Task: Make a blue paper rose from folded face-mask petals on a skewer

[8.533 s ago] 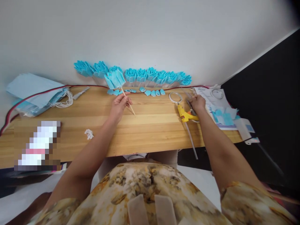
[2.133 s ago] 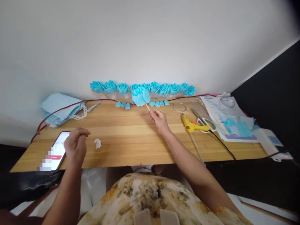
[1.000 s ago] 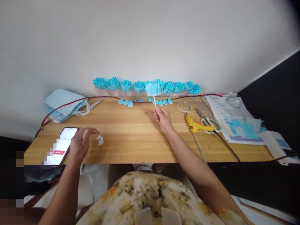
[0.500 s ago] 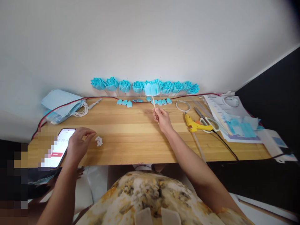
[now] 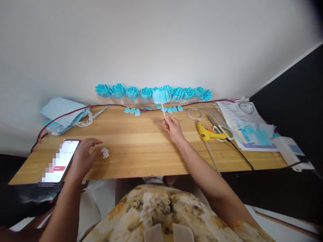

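My right hand point(image 5: 173, 127) is closed around the thin wooden stick of a blue artificial flower point(image 5: 161, 95), holding it up over the table's middle. Its bloom overlaps a row of similar blue flowers point(image 5: 132, 92) leaning at the wall. Over the table's left side, my left hand point(image 5: 87, 153) has its fingers apart and holds nothing. Just right of its fingertips lies a crumpled white scrap point(image 5: 105, 153). On the hand's other side is a lit phone point(image 5: 66, 158). Several small blue petal pieces point(image 5: 137, 112) lie along the back of the table.
A yellow glue gun point(image 5: 209, 132) lies at the right beside scissors point(image 5: 222, 129) and a clear ring of tape point(image 5: 194, 113). Farther right are papers with blue scraps point(image 5: 259, 134). At the back left sit blue sheets point(image 5: 63, 111) and white cords point(image 5: 85, 120). A red cable point(image 5: 47, 126) runs along the back.
My left hand's fingers have spread apart from a closed pinch. My right hand still holds the flower in nearly the same place. The whole view has shifted slightly.
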`<state>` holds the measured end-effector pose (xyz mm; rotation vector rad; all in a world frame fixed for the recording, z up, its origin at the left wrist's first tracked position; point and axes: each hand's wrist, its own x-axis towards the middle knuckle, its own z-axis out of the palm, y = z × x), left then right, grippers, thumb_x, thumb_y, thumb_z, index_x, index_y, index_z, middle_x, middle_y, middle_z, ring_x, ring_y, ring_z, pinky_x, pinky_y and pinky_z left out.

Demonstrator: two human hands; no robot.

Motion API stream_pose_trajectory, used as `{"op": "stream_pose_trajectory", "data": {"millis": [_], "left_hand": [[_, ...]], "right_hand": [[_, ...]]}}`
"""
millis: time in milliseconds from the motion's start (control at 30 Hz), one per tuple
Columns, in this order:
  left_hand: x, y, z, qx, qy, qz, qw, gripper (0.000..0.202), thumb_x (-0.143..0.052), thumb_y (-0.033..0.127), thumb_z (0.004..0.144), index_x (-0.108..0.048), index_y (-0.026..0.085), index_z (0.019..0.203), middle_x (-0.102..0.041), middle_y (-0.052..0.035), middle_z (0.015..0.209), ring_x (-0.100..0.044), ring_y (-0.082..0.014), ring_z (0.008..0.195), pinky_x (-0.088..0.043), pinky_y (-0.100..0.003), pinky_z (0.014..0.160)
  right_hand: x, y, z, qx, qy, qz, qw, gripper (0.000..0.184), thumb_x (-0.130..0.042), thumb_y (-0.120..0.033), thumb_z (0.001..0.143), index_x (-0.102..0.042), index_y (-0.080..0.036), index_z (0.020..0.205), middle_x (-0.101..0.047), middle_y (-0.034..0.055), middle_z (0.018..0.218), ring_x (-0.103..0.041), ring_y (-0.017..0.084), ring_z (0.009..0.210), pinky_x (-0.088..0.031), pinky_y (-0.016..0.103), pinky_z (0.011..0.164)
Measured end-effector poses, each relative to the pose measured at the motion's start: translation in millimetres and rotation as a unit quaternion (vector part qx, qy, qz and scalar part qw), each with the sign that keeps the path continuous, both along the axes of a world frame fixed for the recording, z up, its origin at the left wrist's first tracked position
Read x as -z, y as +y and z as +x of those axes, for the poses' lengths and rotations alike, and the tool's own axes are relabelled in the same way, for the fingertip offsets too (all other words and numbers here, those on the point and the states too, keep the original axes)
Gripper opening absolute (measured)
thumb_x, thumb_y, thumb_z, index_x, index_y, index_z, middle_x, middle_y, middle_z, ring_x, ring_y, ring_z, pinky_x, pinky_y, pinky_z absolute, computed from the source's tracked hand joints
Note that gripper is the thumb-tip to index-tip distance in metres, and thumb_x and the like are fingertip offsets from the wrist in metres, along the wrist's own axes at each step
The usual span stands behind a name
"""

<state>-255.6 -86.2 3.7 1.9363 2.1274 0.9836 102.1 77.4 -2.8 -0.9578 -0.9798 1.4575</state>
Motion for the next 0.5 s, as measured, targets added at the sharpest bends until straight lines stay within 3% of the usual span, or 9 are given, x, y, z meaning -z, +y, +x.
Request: {"op": "stream_pose_trajectory", "data": {"millis": [133,367,500], "left_hand": [[-4.8,-1,3,-0.035,-0.021,-0.005,0.999,0.028,-0.051,0.043,0.089,-0.07,0.023,0.087,-0.075,-0.0056,0.091,-0.07,-0.025,0.092,-0.053,-0.038,0.088],[-11.4,-5,9,-0.133,-0.028,-0.057,0.989,0.036,-0.05,0.047,0.087,-0.073,0.024,0.103,-0.072,-0.0024,0.082,-0.068,-0.0235,0.081,-0.049,-0.033,0.072],[-12.9,-6,10,-0.134,-0.032,-0.066,0.988,0.043,-0.051,0.053,0.088,-0.074,0.023,0.109,-0.072,-0.0031,0.079,-0.068,-0.0239,0.079,-0.049,-0.034,0.074]], "right_hand": [[-0.6,0,0,-0.002,0.006,-0.003,1.0,0.057,-0.084,-0.071,0.058,-0.072,-0.019,0.079,-0.056,-0.0049,0.061,-0.042,0.004,0.05,-0.025,0.017,0.042],[2.8,1,1,-0.008,0.011,0.002,1.0,0.052,-0.081,-0.067,0.064,-0.071,-0.019,0.079,-0.057,-0.0039,0.062,-0.041,0.005,0.05,-0.023,0.019,0.042],[2.4,1,0,-0.007,0.007,0.005,1.0,0.051,-0.079,-0.067,0.067,-0.071,-0.018,0.078,-0.056,-0.0035,0.061,-0.04,0.005,0.05,-0.021,0.021,0.043]]}}
